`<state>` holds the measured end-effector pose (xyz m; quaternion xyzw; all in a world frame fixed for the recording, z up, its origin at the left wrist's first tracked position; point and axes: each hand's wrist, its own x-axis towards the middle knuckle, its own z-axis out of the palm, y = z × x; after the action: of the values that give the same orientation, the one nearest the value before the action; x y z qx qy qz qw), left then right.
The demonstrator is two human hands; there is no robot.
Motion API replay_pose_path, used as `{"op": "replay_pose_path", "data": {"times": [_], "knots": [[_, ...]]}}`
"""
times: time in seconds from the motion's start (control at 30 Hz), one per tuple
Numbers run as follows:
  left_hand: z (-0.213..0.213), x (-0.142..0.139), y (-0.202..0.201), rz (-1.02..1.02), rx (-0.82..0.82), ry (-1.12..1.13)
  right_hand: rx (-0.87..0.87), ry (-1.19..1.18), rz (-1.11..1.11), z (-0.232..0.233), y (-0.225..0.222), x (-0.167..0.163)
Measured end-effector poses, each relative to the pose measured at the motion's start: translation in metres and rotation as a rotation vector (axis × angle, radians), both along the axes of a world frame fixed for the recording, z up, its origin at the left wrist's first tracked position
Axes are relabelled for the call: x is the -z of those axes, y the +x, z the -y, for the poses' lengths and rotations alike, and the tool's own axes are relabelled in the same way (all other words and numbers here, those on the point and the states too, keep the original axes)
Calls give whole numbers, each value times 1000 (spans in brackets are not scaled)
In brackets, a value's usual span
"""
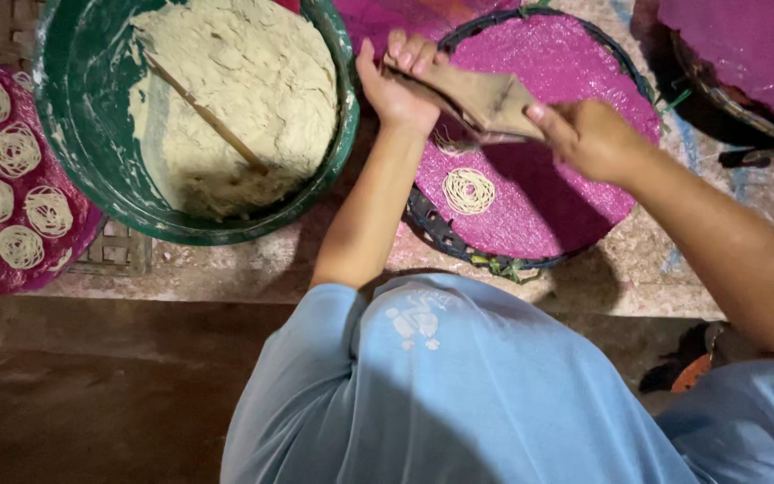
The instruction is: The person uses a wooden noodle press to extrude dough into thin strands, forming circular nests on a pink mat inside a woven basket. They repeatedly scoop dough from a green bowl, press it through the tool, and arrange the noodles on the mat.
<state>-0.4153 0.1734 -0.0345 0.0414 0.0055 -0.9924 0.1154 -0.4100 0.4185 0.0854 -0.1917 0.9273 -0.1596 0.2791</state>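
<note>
My left hand [398,85] and my right hand [589,134] both grip a tan cloth piping bag [481,96], held over a round tray covered in magenta cloth [575,81]. A thin strand of dough hangs under the bag near the tray's left side. One pale spiral of piped dough [468,191] lies on the cloth below the bag. My blue-clad knee [459,385] fills the lower middle.
A green bucket [78,134] of pale dough with a wooden stick [208,116] in it stands at upper left. Left of it, a magenta tray [47,237] carries several dough spirals. Another magenta tray [745,54] sits at upper right on the woven mat.
</note>
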Motion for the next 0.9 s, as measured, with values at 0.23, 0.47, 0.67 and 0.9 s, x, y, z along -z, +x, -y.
{"op": "replay_pose_path", "data": {"times": [0.23, 0.47, 0.67, 0.9], "knots": [[28, -19, -8, -93, -54, -104, 7, -123, -72, 20, 8, 5], [-4, -21, -13, 36, -117, -37, 53, 36, -25, 3, -7, -14], [15, -19, -29, -174, 25, -119, -15, -277, -159, -2, -13, 2], [-1, 20, 10, 526, 713, -1004, 69, -320, -77, -16, -18, 20]]}}
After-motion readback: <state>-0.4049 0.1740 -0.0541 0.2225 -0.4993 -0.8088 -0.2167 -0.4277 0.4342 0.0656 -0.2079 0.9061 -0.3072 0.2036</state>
